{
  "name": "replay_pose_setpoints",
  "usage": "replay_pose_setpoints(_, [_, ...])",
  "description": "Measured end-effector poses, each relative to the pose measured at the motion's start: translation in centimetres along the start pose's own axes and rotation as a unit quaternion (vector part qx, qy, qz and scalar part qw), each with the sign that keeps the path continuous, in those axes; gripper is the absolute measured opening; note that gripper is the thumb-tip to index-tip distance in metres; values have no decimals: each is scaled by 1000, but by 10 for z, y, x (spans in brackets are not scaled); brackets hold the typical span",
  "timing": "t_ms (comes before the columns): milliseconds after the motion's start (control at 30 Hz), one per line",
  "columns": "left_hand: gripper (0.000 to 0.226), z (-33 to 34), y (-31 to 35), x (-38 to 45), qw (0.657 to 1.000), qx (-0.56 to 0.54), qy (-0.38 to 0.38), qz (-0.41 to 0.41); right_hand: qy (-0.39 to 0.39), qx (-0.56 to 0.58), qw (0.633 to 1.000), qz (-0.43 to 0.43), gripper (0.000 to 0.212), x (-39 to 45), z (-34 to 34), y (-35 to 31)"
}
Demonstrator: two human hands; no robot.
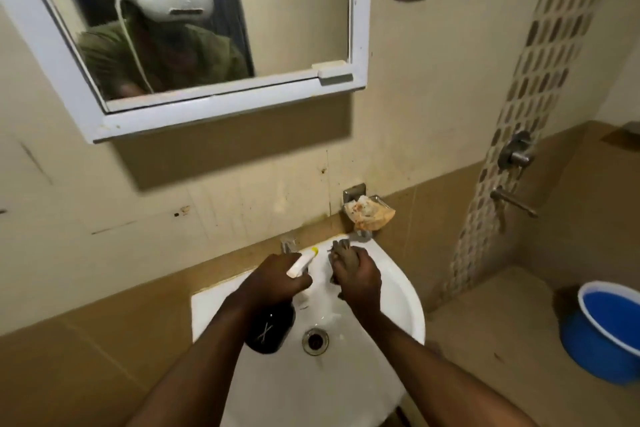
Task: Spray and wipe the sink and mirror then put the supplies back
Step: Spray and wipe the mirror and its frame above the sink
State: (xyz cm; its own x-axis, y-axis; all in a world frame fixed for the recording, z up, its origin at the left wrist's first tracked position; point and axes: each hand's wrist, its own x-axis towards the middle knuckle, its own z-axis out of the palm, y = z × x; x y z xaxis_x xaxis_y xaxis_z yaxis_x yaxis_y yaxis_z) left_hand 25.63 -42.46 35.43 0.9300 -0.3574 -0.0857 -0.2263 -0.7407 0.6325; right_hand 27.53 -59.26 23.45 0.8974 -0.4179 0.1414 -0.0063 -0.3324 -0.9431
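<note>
Both hands over the sink, bottle in left, cloth in right.

We saw the left hand [277, 279] wrapped around a black spray bottle [270, 329], its white nozzle [303, 263] aimed toward the back of the sink [398, 291]. The right hand [358, 276] was closed around a grey cloth [341, 248], pressed near the tap [288, 243]. The mirror [298, 10] hung above; a blue basin [604, 322] sat on the floor at right.

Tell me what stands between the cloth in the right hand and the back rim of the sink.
Nothing visible does. The right hand already holds the cloth against the sink near its back rim; the spray bottle, in the left hand, sits off to the side.
</note>
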Motion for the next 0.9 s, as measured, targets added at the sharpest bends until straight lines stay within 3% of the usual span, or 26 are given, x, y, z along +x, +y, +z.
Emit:
replay_pose_setpoints(133, [15, -15, 69, -9, 997, 8, 74, 4, 42, 36, 994, -98, 35, 25, -46, -74])
replay_pose_setpoints(233, [13, -32, 116, -13, 991, -8, 135, 19, 63, 70, 988, -121, 46, 32, -75, -132])
replay_pose_setpoints(500, [13, -84, 239, -35, 964, -43, 246, 94, 104, 174, 955, -215, 38, 29, -157, -264])
replay_pose_setpoints(600, [18, -100, 273, -43, 952, -65, 269, 129, 103, 187, 948, -234, 37, 29, -183, -306])
replay_pose_setpoints(800, [15, -122, 313, -60, 929, -154, 280, 187, 72, 206, 954, -204, 55, 33, -210, -361])
replay_pose_setpoints(900, [23, -131, 322, -60, 919, -181, 296, 184, -6, 212, 955, -205, 52, 32, -222, -372])
